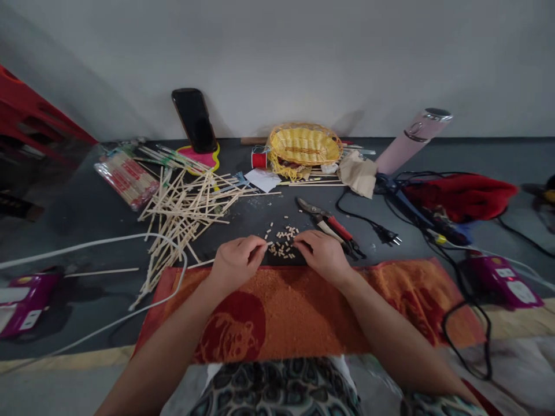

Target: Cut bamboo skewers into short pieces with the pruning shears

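My left hand pinches a short cut piece of wooden stick between thumb and fingertips. Opposite it, my right hand is closed, its thumb and fingertips pressed together at the edge of the pile; whatever they hold, if anything, is too small to make out. Between both hands lies a loose pile of short wooden stick pieces on the dark table. Just beyond my right hand are pruning shears with red and white handles. An orange towel is spread beneath my wrists.
Long wooden sticks lie heaped at left, beside packaged sticks. A phone stands at the wall near a red thread spool and yellow basket. A pink flask, black cables and purple devices are at right and left.
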Demonstrator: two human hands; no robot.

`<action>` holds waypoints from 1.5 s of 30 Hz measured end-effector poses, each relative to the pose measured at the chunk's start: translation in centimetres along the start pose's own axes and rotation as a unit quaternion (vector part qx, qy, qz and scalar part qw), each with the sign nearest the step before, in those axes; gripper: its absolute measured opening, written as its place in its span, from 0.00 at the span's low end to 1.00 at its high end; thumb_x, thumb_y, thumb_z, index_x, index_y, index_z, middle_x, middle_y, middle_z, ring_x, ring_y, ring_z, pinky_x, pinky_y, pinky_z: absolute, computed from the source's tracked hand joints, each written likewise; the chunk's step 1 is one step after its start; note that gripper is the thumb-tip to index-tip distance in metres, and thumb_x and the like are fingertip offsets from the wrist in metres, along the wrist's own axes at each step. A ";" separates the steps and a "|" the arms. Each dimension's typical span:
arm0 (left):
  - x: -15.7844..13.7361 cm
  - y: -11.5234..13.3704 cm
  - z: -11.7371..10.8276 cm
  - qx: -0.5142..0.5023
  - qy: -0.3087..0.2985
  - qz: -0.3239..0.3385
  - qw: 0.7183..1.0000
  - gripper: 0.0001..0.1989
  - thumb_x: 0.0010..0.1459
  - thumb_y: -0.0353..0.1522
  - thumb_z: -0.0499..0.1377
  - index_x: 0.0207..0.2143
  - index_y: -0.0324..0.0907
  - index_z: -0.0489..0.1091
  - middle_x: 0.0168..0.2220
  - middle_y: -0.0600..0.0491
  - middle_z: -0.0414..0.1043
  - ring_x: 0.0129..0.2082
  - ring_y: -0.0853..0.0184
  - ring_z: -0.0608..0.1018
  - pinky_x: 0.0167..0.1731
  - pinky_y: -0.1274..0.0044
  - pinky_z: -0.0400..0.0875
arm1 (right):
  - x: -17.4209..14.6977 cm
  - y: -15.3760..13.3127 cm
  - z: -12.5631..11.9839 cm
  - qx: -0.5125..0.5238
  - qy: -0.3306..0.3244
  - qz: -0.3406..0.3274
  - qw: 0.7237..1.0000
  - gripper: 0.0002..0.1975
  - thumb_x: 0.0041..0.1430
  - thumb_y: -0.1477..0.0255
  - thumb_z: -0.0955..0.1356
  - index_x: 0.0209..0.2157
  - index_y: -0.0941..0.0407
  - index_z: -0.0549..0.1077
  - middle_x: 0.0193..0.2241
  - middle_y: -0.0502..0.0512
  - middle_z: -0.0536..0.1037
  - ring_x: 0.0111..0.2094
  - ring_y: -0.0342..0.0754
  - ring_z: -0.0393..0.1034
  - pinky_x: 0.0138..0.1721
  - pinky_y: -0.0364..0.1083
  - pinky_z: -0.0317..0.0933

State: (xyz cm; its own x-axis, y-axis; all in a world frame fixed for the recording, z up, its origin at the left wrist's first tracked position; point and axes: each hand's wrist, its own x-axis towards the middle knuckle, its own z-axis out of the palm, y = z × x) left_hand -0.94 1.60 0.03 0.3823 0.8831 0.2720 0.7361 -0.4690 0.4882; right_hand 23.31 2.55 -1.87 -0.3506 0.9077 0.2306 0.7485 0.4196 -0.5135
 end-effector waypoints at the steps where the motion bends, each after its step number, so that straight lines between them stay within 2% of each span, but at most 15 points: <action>1: 0.0 0.0 0.1 0.001 0.000 0.001 1.000 0.09 0.62 0.34 0.54 0.38 0.42 0.72 0.30 0.52 0.77 0.31 0.68 0.78 0.33 0.78 0.68 | 0.1 0.2 -0.5 -0.005 0.007 0.001 1.000 0.08 0.64 0.71 0.62 0.39 0.54 0.73 0.36 0.55 0.78 0.40 0.49 0.71 0.43 0.47 0.62; 5: -0.1 -0.1 0.3 0.000 0.001 0.008 1.000 0.08 0.62 0.34 0.53 0.37 0.42 0.72 0.30 0.52 0.77 0.31 0.68 0.78 0.33 0.78 0.68 | 0.3 1.7 -3.3 -0.083 0.075 0.030 0.993 0.09 0.64 0.70 0.62 0.38 0.54 0.73 0.37 0.58 0.77 0.42 0.53 0.68 0.48 0.52 0.59; 8: 0.0 -0.2 0.3 -0.007 0.002 0.014 1.000 0.08 0.63 0.34 0.53 0.38 0.43 0.71 0.30 0.53 0.77 0.31 0.69 0.78 0.34 0.78 0.68 | 0.0 3.2 -4.8 -0.152 0.071 0.065 0.984 0.09 0.62 0.66 0.64 0.36 0.54 0.74 0.41 0.60 0.75 0.46 0.57 0.65 0.49 0.56 0.57; 13: 0.1 -0.1 0.1 -0.027 0.028 0.010 0.999 0.08 0.62 0.33 0.54 0.38 0.42 0.72 0.31 0.52 0.77 0.31 0.69 0.78 0.34 0.78 0.69 | -0.5 4.9 -4.5 -0.193 0.013 0.081 0.978 0.10 0.57 0.62 0.67 0.34 0.55 0.74 0.45 0.63 0.72 0.48 0.59 0.63 0.48 0.58 0.59; 17: 0.1 0.2 -0.4 -0.063 0.078 0.022 0.995 0.08 0.62 0.33 0.54 0.40 0.43 0.73 0.35 0.51 0.79 0.34 0.68 0.78 0.38 0.76 0.71 | -0.1 4.9 -3.7 -0.173 0.021 0.092 0.980 0.08 0.59 0.66 0.66 0.31 0.55 0.72 0.48 0.63 0.71 0.48 0.58 0.66 0.47 0.56 0.61; 20: 0.2 0.4 -0.9 -0.086 0.103 0.009 0.991 0.08 0.62 0.33 0.55 0.40 0.44 0.73 0.37 0.51 0.79 0.36 0.67 0.79 0.39 0.76 0.72 | 0.3 4.3 -4.0 -0.104 0.075 0.125 0.984 0.08 0.61 0.66 0.64 0.30 0.55 0.69 0.50 0.62 0.70 0.48 0.56 0.67 0.44 0.52 0.64; 24: 0.2 0.7 -1.2 -0.107 0.120 -0.025 0.987 0.07 0.61 0.33 0.57 0.38 0.43 0.74 0.36 0.52 0.79 0.33 0.69 0.78 0.34 0.78 0.72 | 0.5 3.3 -4.8 0.081 0.124 0.151 0.977 0.12 0.57 0.61 0.67 0.30 0.55 0.68 0.43 0.61 0.72 0.44 0.53 0.69 0.39 0.48 0.64; 26: 0.2 0.8 -1.3 -0.117 0.118 -0.040 0.985 0.07 0.60 0.34 0.57 0.38 0.43 0.74 0.35 0.52 0.79 0.31 0.69 0.78 0.33 0.78 0.72 | 0.4 2.5 -5.0 0.222 0.080 0.199 0.951 0.15 0.55 0.59 0.68 0.38 0.55 0.69 0.36 0.56 0.74 0.31 0.47 0.70 0.29 0.45 0.63; 28: 0.2 1.0 -1.6 -0.137 0.110 -0.054 0.983 0.08 0.61 0.35 0.56 0.37 0.43 0.74 0.34 0.53 0.79 0.30 0.69 0.78 0.31 0.79 0.72 | 0.2 1.5 -5.1 0.350 0.045 0.217 0.910 0.19 0.54 0.60 0.70 0.43 0.55 0.69 0.31 0.52 0.74 0.24 0.43 0.66 0.25 0.43 0.61; 32: 0.1 1.2 -2.4 -0.181 0.114 -0.087 0.973 0.08 0.61 0.35 0.56 0.37 0.43 0.74 0.32 0.53 0.79 0.30 0.70 0.78 0.30 0.80 0.72 | -0.3 -0.3 -5.0 0.457 -0.016 0.190 0.869 0.12 0.53 0.65 0.71 0.34 0.54 0.67 0.32 0.53 0.74 0.25 0.43 0.67 0.24 0.43 0.61; 34: 0.0 1.3 -2.7 -0.191 0.132 -0.099 0.968 0.08 0.60 0.35 0.57 0.37 0.43 0.74 0.32 0.53 0.79 0.29 0.70 0.78 0.31 0.80 0.72 | -0.5 -0.8 -4.8 0.444 -0.032 0.165 0.880 0.09 0.56 0.66 0.69 0.34 0.53 0.66 0.32 0.53 0.75 0.26 0.45 0.69 0.25 0.44 0.63; 37: -0.1 1.4 -3.1 -0.224 0.154 -0.113 0.956 0.08 0.60 0.36 0.57 0.37 0.42 0.74 0.31 0.53 0.79 0.28 0.70 0.77 0.30 0.79 0.72 | -0.6 -1.1 -4.1 0.320 -0.015 0.096 0.942 0.06 0.59 0.69 0.66 0.39 0.53 0.69 0.45 0.58 0.73 0.43 0.52 0.71 0.37 0.47 0.68; 40: -0.1 1.5 -3.5 -0.308 0.161 -0.132 0.928 0.10 0.60 0.37 0.58 0.37 0.41 0.74 0.28 0.52 0.78 0.24 0.71 0.75 0.25 0.80 0.70 | -0.6 -1.2 -3.1 0.176 0.028 0.006 0.984 0.14 0.60 0.74 0.63 0.47 0.53 0.68 0.64 0.59 0.53 0.59 0.56 0.58 0.52 0.52 0.64; 42: -0.2 1.5 -3.9 -0.361 0.166 -0.138 0.907 0.10 0.60 0.38 0.58 0.37 0.40 0.73 0.26 0.53 0.77 0.20 0.74 0.71 0.20 0.81 0.67 | -0.7 -1.3 -2.4 0.106 0.033 -0.038 0.993 0.18 0.59 0.76 0.61 0.51 0.53 0.66 0.67 0.58 0.40 0.59 0.56 0.57 0.55 0.55 0.61; 45: -0.3 1.5 -4.4 -0.370 0.180 -0.135 0.902 0.10 0.59 0.37 0.59 0.36 0.40 0.73 0.26 0.53 0.77 0.19 0.75 0.70 0.20 0.82 0.66 | -0.8 -1.4 -1.8 0.023 0.027 -0.076 0.996 0.22 0.57 0.79 0.61 0.54 0.53 0.64 0.68 0.58 0.34 0.60 0.59 0.56 0.58 0.60 0.57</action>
State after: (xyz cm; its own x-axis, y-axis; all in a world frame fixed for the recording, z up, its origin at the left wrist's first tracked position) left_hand -2.41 0.58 4.37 -0.0584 0.9674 0.2463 0.1511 -0.2353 0.9601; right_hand 23.50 1.23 0.15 -0.4267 0.8330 0.3522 0.6624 0.5530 -0.5054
